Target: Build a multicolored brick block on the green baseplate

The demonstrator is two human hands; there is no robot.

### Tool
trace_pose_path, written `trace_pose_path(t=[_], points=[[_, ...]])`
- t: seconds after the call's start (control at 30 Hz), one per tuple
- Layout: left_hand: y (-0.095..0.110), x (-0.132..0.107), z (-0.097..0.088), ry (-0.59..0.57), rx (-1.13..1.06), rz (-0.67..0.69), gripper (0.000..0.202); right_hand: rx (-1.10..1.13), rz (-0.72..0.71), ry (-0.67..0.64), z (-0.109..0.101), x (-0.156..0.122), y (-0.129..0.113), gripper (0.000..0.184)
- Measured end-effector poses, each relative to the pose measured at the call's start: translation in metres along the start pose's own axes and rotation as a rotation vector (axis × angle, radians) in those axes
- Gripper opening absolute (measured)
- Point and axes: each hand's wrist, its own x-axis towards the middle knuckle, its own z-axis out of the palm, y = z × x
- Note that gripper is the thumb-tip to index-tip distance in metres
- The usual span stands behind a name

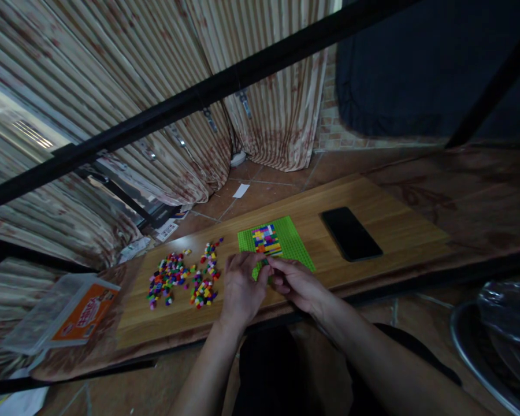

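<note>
A bright green studded baseplate (297,242) lies on the wooden board, with a patch of many-coloured small building bricks (266,238) fitted on its left part. Over the plate's near edge, my left hand (245,283) and my right hand (292,280) come together, fingertips pinched close to each other. Something small and dark green seems to sit between the fingertips, too small to make out. The fingers of both hands are closed, and they cover the near left corner of the plate. Loose coloured bricks (169,276) lie in heaps left of my left hand.
A black phone (351,234) lies on the wooden board (238,222), right of the plate. At the far left stands a clear plastic box (65,309) with an orange label. A dark metal bar (190,98) crosses above, before striped curtains (268,127).
</note>
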Motion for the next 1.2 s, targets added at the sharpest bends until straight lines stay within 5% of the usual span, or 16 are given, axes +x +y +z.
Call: trace_pose_path(t=[0.57, 0.87, 1.2], points=[[-0.005, 0.011, 0.001, -0.044, 0.113, 0.161, 0.014, -0.005, -0.005, 0.108, 0.001, 0.000, -0.003, 0.021], [-0.028, 0.035, 0.035, 0.207, -0.331, -0.173, 0.011, -0.064, 0.001, 0.106, 0.002, -0.001, -0.007, 0.017], [-0.032, 0.039, 0.059, 0.225, -0.342, -0.312, 0.011, -0.059, -0.012, 0.075, 0.000, -0.001, -0.007, 0.019]])
